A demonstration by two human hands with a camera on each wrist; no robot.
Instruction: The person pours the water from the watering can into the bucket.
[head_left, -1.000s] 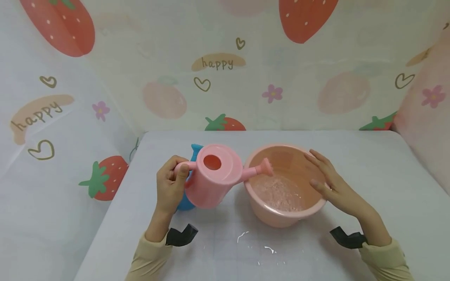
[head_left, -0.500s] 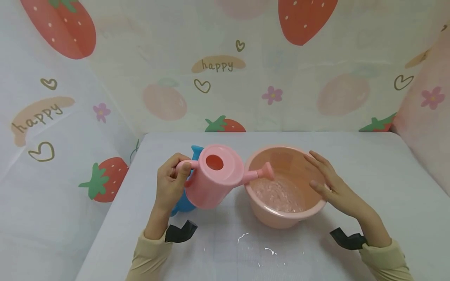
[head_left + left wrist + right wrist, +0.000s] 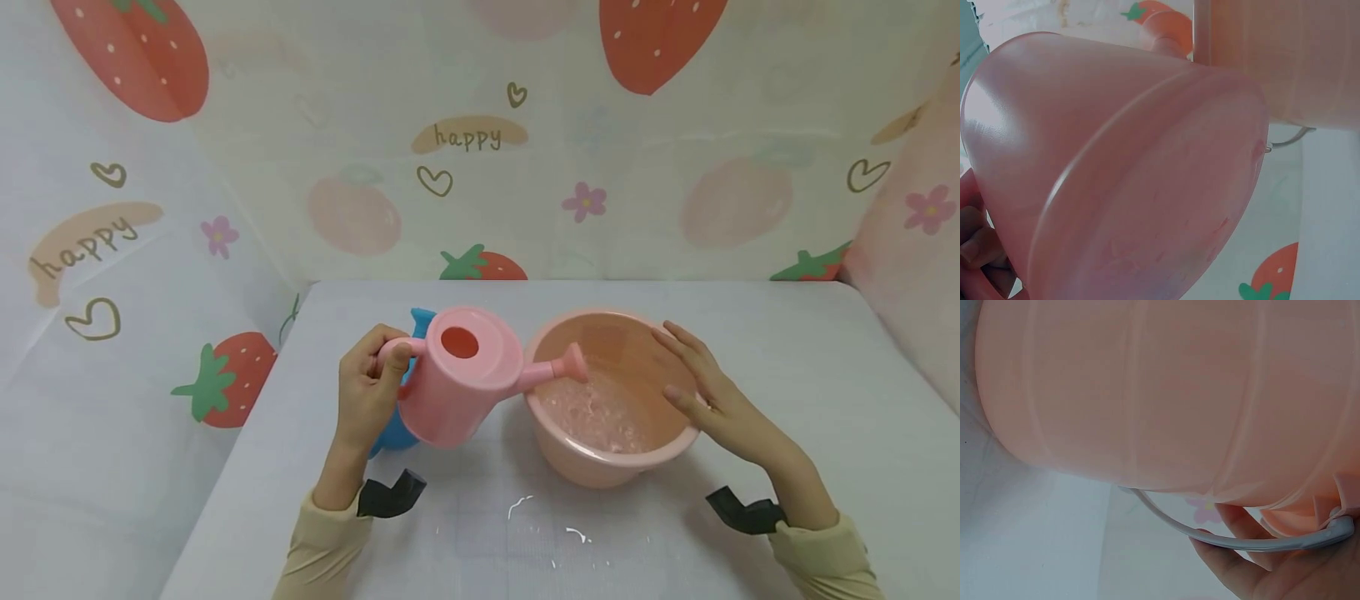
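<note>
Head view shows 2 hands point(image 3: 367, 396), 1 gripped watering can point(image 3: 461, 396), 1 basin point(image 3: 592, 469).

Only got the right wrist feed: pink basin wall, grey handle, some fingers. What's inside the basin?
Observer: Water. The head view looks down into the basin, and the surface is rippled.
Operator: Nothing above the rim on my feed. What's over it?
Observer: The spout head of a pink watering can, which is tilted with its spout toward the basin.
Operator: Who's got the can?
Observer: The left hand. In the head view it holds the can by the can handle, on the side away from the spout.
</note>
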